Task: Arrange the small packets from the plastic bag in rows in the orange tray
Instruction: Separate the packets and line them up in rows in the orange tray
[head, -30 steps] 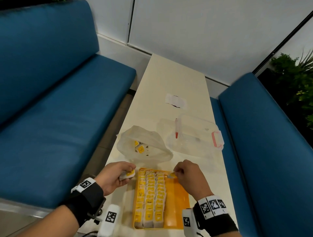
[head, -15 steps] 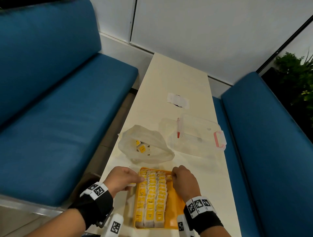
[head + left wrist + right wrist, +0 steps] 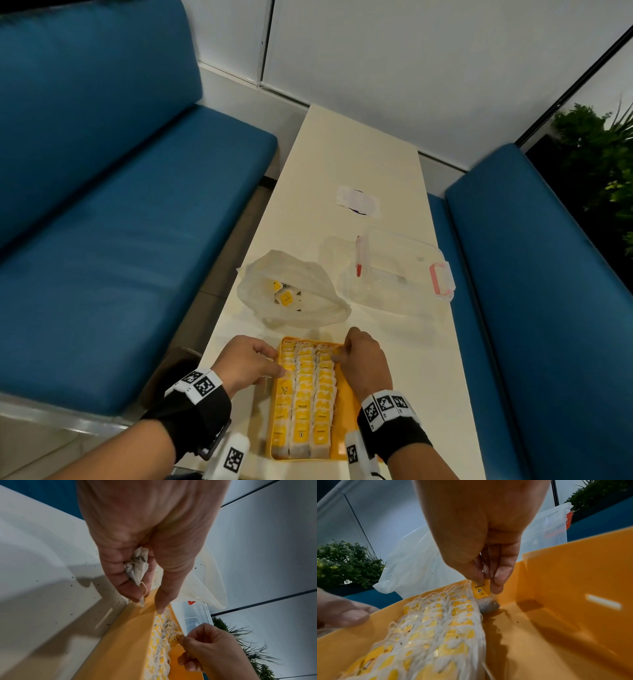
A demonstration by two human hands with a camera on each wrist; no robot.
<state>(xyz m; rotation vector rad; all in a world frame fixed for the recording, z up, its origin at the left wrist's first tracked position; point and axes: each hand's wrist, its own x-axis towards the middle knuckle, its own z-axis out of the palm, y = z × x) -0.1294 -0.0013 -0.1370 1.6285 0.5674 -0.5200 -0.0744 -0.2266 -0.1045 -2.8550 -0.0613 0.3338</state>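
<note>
A cream table (image 3: 346, 164) between blue benches (image 3: 102, 240) carries the orange tray (image 3: 346, 448), three rows of packets (image 3: 305, 404) filling its left side. My left hand (image 3: 248, 365), at the tray's left rim, curls around a crumpled packet (image 3: 137, 566). My right hand (image 3: 364, 359) pinches the yellow tag (image 3: 480, 591) of the far packet in the third row. The plastic bag (image 3: 291, 291) lies just beyond the tray.

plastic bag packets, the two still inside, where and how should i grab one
Pinch the nearer packet by its yellow tag, which faces up, with your fingers reaching down from above through the plastic bag, whose mouth seems to open upward there.
</note>
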